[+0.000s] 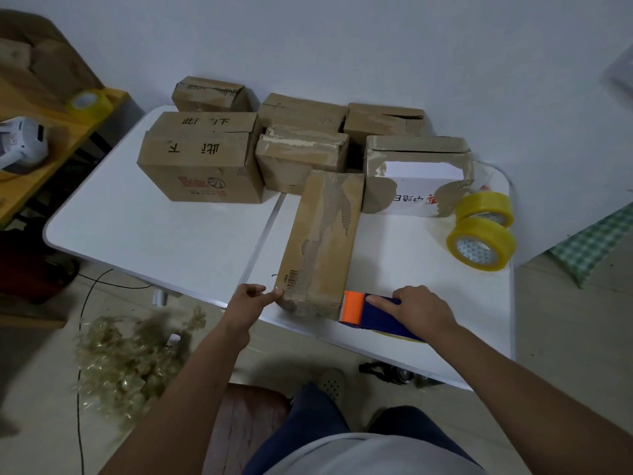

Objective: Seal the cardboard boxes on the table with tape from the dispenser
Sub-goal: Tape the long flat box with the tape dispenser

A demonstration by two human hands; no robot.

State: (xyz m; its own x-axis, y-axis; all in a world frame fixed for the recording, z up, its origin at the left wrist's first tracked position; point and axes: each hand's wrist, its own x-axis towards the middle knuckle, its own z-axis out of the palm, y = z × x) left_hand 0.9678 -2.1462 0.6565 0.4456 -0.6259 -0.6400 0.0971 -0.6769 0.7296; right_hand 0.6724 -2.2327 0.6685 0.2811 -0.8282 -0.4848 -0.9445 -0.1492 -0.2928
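The long cardboard box (320, 245) lies flat on the white tabletop (164, 231), its near end set between the two hands and its length running away from them toward the cluster of other cardboard boxes (239, 145) beyond. The left hand (251, 299) braces the near left corner with straight fingertips, thumb tucked under, holding nothing. The right hand (416, 308) grips the blue body of the tape dispenser (376, 313), index finger laid along its top, and the orange head touches the box's near right corner.

This box is probably light and fairly stiff, but its skin is worn: the top paper is torn off in strips, the corrugation shows, and old tape clings along the middle. Fresh tape should bond poorly on the ragged patches and better on intact paper, so firm pressure there seems wise. Being light, it may slide on the smooth tabletop when the dispenser is pulled, so the left hand does best pressing down on the top near the end, not merely nudging the corner. The dispenser is rigid and wants a full wrap around its body, clear of the cutter. Two spare yellow tape rolls (483, 231) sit beyond the right hand.
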